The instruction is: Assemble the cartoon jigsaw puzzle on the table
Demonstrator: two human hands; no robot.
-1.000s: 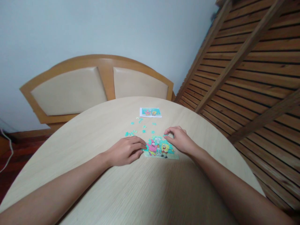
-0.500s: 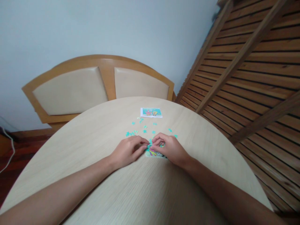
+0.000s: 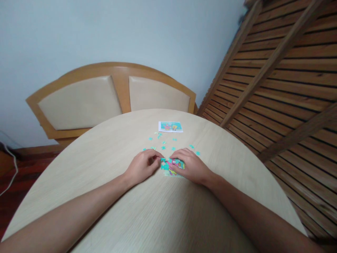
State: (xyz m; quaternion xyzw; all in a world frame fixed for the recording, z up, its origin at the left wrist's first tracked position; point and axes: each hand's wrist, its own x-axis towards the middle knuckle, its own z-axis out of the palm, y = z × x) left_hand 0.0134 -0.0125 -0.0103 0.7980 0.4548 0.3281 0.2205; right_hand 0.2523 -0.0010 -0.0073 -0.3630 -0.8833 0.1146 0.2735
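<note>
A partly assembled jigsaw puzzle (image 3: pixel 164 166), teal with a pink cartoon figure, lies on the round table near its middle. My left hand (image 3: pixel 144 165) is at its left side, thumb and index finger pinched on a small teal puzzle piece (image 3: pixel 163 159) by the upper left edge. Over the right part of the puzzle rests my right hand (image 3: pixel 192 166), its thumb on the picture and its curved fingers along the upper edge, holding it. The palm hides the puzzle's right end.
Several loose teal pieces (image 3: pixel 163 148) lie scattered beyond my hands, with two more pieces (image 3: pixel 198 153) to the right. Farther back is a reference picture card (image 3: pixel 170 127). A padded chair back (image 3: pixel 79 102) stands behind the table (image 3: pixel 110 140); wooden slats (image 3: pixel 279 77) rise at right.
My hands have moved apart slightly. My left hand shifted left with its pinch, and my right thumb and fingers spread from a pinch onto the puzzle, uncovering more of the pink figure.
</note>
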